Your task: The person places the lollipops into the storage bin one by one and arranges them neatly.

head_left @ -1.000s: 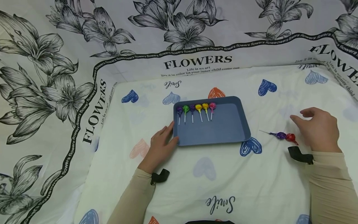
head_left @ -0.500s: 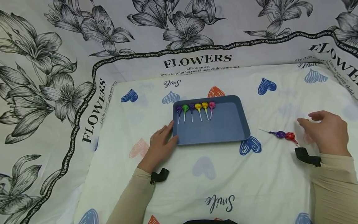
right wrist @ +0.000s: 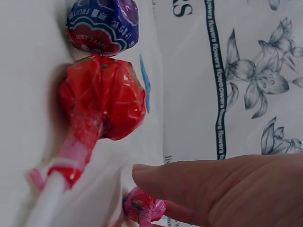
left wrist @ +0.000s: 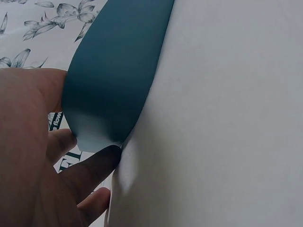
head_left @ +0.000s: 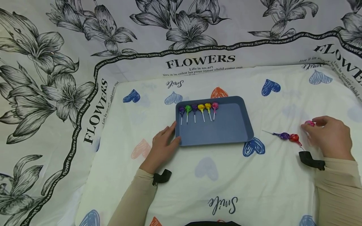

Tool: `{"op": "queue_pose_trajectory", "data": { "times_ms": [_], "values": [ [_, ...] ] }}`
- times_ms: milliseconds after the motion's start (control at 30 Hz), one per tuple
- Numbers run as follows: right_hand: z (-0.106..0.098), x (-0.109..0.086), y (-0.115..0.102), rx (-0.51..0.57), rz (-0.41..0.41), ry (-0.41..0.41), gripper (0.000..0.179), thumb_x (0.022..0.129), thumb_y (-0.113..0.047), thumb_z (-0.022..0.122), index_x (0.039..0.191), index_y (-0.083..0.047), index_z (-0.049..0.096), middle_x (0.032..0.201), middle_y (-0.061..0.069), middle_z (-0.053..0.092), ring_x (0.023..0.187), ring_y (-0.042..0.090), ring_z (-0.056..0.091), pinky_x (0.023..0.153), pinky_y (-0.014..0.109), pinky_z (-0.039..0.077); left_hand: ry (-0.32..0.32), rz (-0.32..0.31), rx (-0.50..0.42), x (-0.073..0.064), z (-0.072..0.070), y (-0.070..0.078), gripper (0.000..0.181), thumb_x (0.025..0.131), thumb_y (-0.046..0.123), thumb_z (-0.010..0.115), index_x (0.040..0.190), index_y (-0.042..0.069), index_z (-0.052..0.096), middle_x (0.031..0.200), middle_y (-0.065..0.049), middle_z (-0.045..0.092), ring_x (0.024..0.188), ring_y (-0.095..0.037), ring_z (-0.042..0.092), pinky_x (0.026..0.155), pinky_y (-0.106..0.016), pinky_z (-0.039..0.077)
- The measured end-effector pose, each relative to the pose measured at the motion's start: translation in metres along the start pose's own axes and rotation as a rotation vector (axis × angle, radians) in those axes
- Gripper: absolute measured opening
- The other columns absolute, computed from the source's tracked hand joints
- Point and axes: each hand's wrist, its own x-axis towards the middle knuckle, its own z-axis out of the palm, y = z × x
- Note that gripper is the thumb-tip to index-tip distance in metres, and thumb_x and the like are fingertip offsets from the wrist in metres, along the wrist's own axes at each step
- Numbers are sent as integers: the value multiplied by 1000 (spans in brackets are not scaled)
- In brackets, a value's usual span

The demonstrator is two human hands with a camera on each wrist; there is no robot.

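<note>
My right hand (head_left: 331, 138) pinches a pink-wrapped lollipop (head_left: 309, 123) at the right; its stick is hidden in the head view. In the right wrist view, the thumb lies over that lollipop's pink head (right wrist: 143, 206). Close by on the cloth, a purple lollipop (head_left: 284, 136) and a red lollipop (head_left: 294, 138) lie head to head, their sticks pointing opposite ways. My left hand (head_left: 164, 149) touches the left end of a blue-grey tray (head_left: 215, 133) with extended fingers. Several lollipops (head_left: 201, 107) line the tray's far side, heads away from me, in purple, green, yellow and pink.
A cream cloth (head_left: 226, 175) printed with hearts and "Smile" lies under everything. Behind it and along the left is a white flower-printed cloth (head_left: 141, 37). Each wrist wears a black piece (head_left: 162, 177).
My right hand first shifted right, away from the purple and red lollipops. A pink lollipop now shows between its fingertips. The left hand and tray stay put.
</note>
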Motion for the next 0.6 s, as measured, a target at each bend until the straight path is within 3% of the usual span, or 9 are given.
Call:
{"op": "queue_pose_trajectory", "data": {
  "times_ms": [400,600],
  "values": [
    [5,2,-1,-3,-5,-4,64,105,-31,57,152,11,42,140,37,47,119,54,44,91,68,44,5,7,5,0,0,0,67,105,49,56,166,42,28,167,-7,41,157,-37,24,126,-60,11],
    [6,1,-3,-1,4,-5,66,105,-32,57,153,9,41,141,37,47,122,54,43,92,69,43,4,24,11,0,-1,0,68,106,46,56,167,38,28,166,-9,41,157,-36,26,126,-60,10]
  ]
}}
